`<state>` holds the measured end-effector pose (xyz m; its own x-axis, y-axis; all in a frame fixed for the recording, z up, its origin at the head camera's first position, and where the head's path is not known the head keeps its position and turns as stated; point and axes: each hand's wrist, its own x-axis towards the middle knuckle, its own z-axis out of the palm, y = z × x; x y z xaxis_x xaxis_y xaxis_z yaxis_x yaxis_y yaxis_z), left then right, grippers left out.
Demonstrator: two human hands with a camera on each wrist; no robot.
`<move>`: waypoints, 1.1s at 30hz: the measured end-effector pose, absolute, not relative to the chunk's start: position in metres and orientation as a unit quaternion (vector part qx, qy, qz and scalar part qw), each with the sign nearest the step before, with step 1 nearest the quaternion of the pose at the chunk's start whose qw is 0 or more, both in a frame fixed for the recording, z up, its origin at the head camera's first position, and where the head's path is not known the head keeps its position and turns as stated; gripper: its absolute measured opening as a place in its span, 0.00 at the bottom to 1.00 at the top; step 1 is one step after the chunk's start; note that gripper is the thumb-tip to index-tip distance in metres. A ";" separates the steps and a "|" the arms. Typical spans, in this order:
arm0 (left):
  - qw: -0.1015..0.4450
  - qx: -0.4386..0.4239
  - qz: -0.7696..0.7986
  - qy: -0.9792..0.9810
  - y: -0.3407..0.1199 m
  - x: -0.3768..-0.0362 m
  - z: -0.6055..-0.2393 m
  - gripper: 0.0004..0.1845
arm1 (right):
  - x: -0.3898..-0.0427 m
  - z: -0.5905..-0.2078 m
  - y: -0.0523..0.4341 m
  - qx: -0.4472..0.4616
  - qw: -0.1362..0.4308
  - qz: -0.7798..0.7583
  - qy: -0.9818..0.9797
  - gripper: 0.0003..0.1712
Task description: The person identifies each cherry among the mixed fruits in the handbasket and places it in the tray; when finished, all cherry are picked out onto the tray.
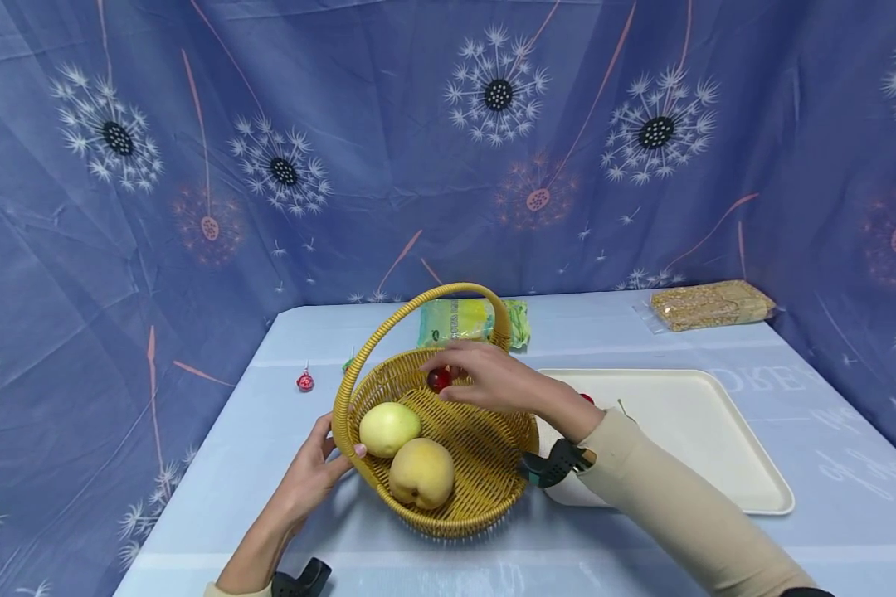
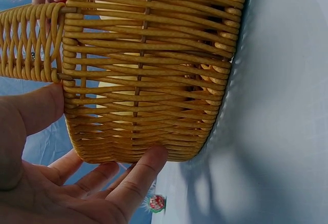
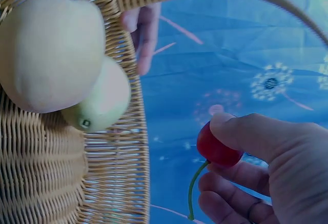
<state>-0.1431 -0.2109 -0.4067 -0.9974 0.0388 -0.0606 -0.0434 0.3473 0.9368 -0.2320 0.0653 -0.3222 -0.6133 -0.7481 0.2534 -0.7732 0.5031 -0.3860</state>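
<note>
backdrop: blue cloth (image 1: 388,166) hung behind and down both sides of the surface, creased, printed with white dandelion heads and thin pink stems
surface: pale blue cover (image 1: 642,340) with faint lighter bands, faint mirrored lettering near the right edge
corners: cloth meets the surface along its far edge, left side drapes down past the surface edge
light: even, soft, weak shadows on the surface
floor, windows: not in view

Beige long sleeves on both arms, w/ a dark clip-on cam mount (image 1: 557,461) at each wrist.
</note>
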 end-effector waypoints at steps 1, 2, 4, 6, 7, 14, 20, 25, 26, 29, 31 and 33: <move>0.036 -0.002 0.572 0.820 -0.211 -0.143 -0.407 0.34 | -0.229 -0.320 0.070 0.438 0.031 0.245 -0.864 0.21; 0.036 -0.003 0.572 0.820 -0.211 -0.143 -0.407 0.34 | -0.227 -0.319 0.074 0.437 0.034 0.256 -0.862 0.21; 0.036 -0.002 0.572 0.819 -0.210 -0.144 -0.407 0.34 | -0.221 -0.316 0.083 0.436 0.046 0.271 -0.857 0.21; 0.036 0.000 0.572 0.819 -0.210 -0.144 -0.406 0.34 | -0.216 -0.313 0.093 0.431 0.057 0.287 -0.853 0.21; 0.036 0.000 0.571 0.820 -0.211 -0.144 -0.406 0.34 | -0.214 -0.312 0.098 0.428 0.062 0.292 -0.853 0.21; 0.034 -0.003 0.575 0.817 -0.211 -0.143 -0.406 0.35 | -0.198 -0.313 0.128 0.379 0.067 0.310 -0.869 0.22; 0.039 -0.002 0.571 0.820 -0.210 -0.143 -0.405 0.34 | -0.186 -0.327 0.153 0.350 0.074 0.321 -0.877 0.20; 0.036 -0.002 0.571 0.820 -0.210 -0.142 -0.404 0.35 | -0.181 -0.348 0.170 0.327 0.071 0.321 -0.886 0.20; 0.034 -0.001 0.571 0.820 -0.210 -0.142 -0.403 0.35 | -0.181 -0.352 0.173 0.322 0.071 0.318 -0.889 0.20; 0.031 0.000 0.572 0.820 -0.210 -0.141 -0.402 0.35 | -0.179 -0.366 0.181 0.308 0.076 0.300 -0.899 0.20; 0.030 0.002 0.571 0.820 -0.210 -0.141 -0.402 0.35 | -0.178 -0.376 0.186 0.301 0.082 0.280 -0.908 0.20; 0.030 0.002 0.571 0.820 -0.209 -0.141 -0.402 0.35 | -0.177 -0.385 0.190 0.298 0.090 0.259 -0.914 0.19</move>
<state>-0.1414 -0.2092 -0.4016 -0.9982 0.0374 -0.0460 -0.0302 0.3468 0.9375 -0.1769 0.1905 -0.3852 -0.8064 -0.4977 0.3195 -0.5913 0.6880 -0.4207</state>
